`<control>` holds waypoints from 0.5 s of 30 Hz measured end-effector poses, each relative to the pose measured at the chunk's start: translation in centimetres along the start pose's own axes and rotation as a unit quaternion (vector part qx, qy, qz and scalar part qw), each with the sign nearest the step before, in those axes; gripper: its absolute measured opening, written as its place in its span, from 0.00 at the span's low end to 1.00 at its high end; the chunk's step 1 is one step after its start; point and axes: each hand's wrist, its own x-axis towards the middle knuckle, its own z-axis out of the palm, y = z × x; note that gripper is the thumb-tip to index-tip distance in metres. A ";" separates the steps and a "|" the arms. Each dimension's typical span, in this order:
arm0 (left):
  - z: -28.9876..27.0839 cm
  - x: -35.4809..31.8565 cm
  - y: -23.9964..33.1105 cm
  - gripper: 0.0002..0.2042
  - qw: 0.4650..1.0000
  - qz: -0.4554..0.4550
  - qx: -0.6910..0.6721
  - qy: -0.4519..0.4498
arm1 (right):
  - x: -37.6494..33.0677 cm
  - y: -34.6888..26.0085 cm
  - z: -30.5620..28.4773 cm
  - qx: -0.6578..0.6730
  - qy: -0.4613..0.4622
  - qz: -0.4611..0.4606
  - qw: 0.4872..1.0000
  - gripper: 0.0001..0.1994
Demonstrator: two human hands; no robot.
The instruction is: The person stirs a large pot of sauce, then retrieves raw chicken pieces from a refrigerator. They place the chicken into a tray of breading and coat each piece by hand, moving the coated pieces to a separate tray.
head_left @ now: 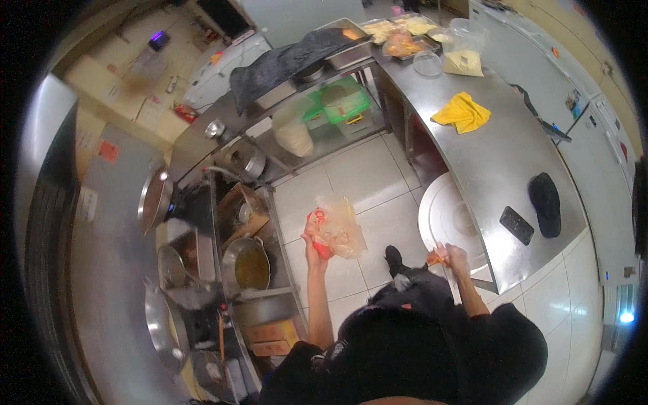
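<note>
A clear plastic bag (343, 233) with red printing hangs over the tiled floor, its lower side gathered in my left hand (311, 248). Whatever it contains is hard to make out through the film. My right hand (457, 259) is closed on a small orange-red piece (434, 258), too blurred to name. That hand is beside the front edge of the steel table, over the rim of a large round white lid (439, 212) that lies partly under the tabletop.
On the steel table (496, 162) lie a yellow cloth (462, 113), a phone (517, 225) and a black cap (544, 204). Food trays (398, 30) stand at its far end. To the left are a pot of yellowish liquid (252, 268) and a wok (165, 327).
</note>
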 end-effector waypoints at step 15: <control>3.9 52.5 5.5 0.37 0.988 -0.149 -0.040 -0.006 | 64.6 -14.9 12.9 0.308 -0.083 0.277 0.907 0.21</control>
